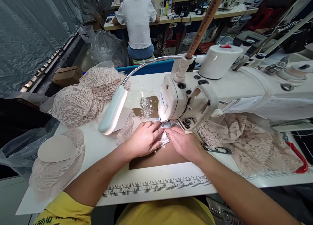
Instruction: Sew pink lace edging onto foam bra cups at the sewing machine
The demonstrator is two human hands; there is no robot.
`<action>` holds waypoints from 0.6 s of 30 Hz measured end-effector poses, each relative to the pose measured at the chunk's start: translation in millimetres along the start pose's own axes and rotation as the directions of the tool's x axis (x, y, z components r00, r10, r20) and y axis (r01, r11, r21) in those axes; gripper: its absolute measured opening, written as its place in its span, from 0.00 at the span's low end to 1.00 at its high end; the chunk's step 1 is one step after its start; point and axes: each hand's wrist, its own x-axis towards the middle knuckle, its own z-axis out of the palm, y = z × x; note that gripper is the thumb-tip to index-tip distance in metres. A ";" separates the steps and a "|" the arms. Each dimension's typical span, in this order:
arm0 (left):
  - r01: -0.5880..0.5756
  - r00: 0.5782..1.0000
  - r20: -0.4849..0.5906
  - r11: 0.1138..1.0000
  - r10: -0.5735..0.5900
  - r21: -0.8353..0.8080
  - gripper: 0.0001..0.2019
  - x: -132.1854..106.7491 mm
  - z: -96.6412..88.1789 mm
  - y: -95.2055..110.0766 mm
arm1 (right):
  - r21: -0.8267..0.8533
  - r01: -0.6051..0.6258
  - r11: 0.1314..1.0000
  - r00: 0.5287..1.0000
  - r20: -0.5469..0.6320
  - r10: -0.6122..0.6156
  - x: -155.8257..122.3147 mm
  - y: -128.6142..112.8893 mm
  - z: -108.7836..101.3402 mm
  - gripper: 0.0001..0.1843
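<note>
My left hand (144, 138) and my right hand (184, 143) rest side by side on a small piece of pale lace fabric (164, 137) under the head of a white sewing machine (186, 97). The fingers of both hands are curled and press the lace flat just in front of the needle area (168, 123). A ring shows on my left hand. The lace lies on a brown patch (158, 159) of the white table (97, 146).
A heap of pink lace pieces (85, 94) lies at the left, a padded cup (57, 148) on more lace near the left edge. A gooseneck lamp (113, 111) hangs over the table. Snips (217, 150) and red-handled scissors (297, 156) lie right. A person in white (137, 19) sits behind.
</note>
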 end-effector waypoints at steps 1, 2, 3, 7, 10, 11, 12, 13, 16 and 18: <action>-0.014 1.000 0.014 1.000 0.014 -0.009 0.23 -2.5 -4.2 1.4 | 0.009 0.002 1.000 1.000 0.004 -0.002 0.7 -0.2 -1.3 0.17; -0.031 0.999 0.035 0.999 0.032 -0.019 0.23 -5.4 -8.1 3.6 | 0.017 0.005 1.000 1.000 0.008 -0.005 1.1 -0.2 -2.4 0.17; -0.046 0.997 0.061 0.999 0.048 -0.028 0.22 -8.3 -11.4 6.2 | 0.026 0.008 1.000 1.000 0.012 -0.008 1.5 0.1 -3.2 0.17; -0.037 0.992 0.118 0.999 0.039 -0.016 0.11 -14.8 -12.4 13.9 | 0.070 0.030 0.997 0.999 0.035 -0.032 1.2 2.3 -3.4 0.17; 0.021 0.996 0.086 0.998 -0.015 -0.064 0.11 -12.5 -9.3 7.9 | 0.126 0.050 0.991 0.996 0.063 -0.058 0.5 3.6 -2.3 0.18; 0.042 0.996 0.087 0.991 -0.031 -0.125 0.11 -11.2 -10.3 3.5 | 0.147 0.053 0.988 0.995 0.072 -0.064 0.5 3.7 -2.0 0.19; 0.068 0.994 0.100 0.976 -0.048 -0.207 0.11 -10.1 -12.3 -1.5 | 0.168 0.051 0.985 0.995 0.078 -0.065 0.7 3.5 -1.7 0.19; 0.099 0.990 0.124 0.948 -0.064 -0.303 0.11 -9.2 -15.1 -6.8 | 0.189 0.043 0.981 0.995 0.082 -0.060 1.0 2.9 -1.4 0.19; 0.217 0.971 0.214 0.785 -0.111 -0.580 0.12 -8.3 -22.4 -20.7 | 0.258 0.013 0.966 0.996 0.081 -0.035 3.4 0.0 0.3 0.18; 0.279 0.957 0.257 0.664 -0.133 -0.694 0.14 -8.6 -23.4 -25.8 | 0.297 0.011 0.955 0.996 0.077 -0.035 5.6 -2.1 1.8 0.14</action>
